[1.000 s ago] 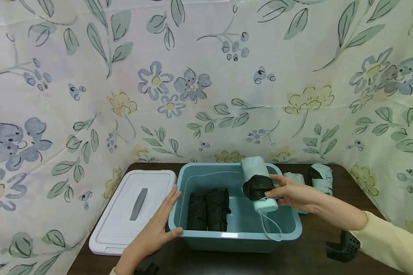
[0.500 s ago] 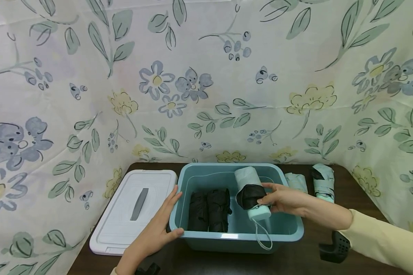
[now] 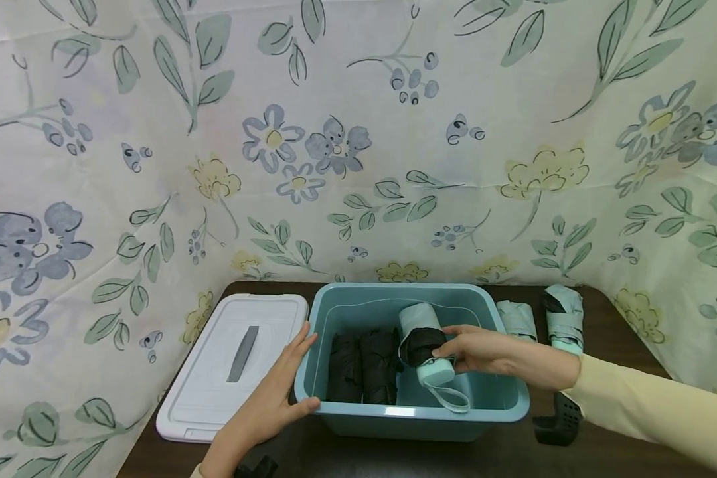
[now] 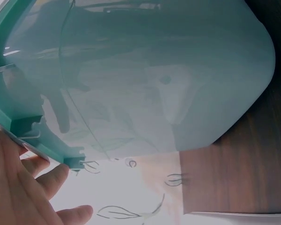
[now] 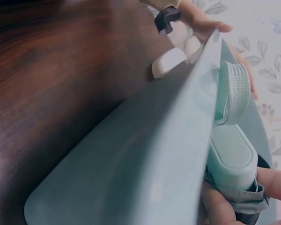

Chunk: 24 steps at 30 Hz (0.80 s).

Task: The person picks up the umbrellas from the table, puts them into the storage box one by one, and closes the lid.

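Left hand (image 4: 18, 187) cropped by the frame edge; bin (image 4: 145, 79) filling the blurred left-wrist view.

A dark wooden counter (image 3: 597, 458) carries everything here. A teal plastic bin (image 3: 418, 418) sits in the middle of it. Left of the bin, just beside it, a white lid (image 3: 209, 392) with a grey handle lies flat. On the far right, two folded mint-green umbrellas (image 3: 516, 320) (image 3: 563, 317) lie side by side, and a black strap-like object (image 3: 554, 426) rests near the right front.
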### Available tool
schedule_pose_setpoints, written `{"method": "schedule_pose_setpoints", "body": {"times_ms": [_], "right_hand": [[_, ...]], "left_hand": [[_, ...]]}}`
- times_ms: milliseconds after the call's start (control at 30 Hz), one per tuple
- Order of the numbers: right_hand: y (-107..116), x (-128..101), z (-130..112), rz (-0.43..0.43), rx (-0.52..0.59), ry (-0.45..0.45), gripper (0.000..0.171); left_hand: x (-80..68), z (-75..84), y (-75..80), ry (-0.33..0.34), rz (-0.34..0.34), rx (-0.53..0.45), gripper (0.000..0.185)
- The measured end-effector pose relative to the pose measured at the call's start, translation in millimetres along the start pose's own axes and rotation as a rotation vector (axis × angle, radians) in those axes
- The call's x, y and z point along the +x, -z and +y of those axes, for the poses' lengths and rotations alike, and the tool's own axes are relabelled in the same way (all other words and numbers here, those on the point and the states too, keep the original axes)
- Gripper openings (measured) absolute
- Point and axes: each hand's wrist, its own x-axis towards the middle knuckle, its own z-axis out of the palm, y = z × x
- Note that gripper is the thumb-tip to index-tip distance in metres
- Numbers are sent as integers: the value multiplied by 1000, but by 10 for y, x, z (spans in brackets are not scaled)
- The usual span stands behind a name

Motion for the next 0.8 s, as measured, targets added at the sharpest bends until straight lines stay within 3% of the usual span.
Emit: {"method": "schedule_pose_setpoints", "body": {"times_ms": [800], "right_hand": [[-139, 226, 5, 63, -98, -109, 80]], "left_hand": [[1, -5, -10, -13, 9, 2, 88]]}}
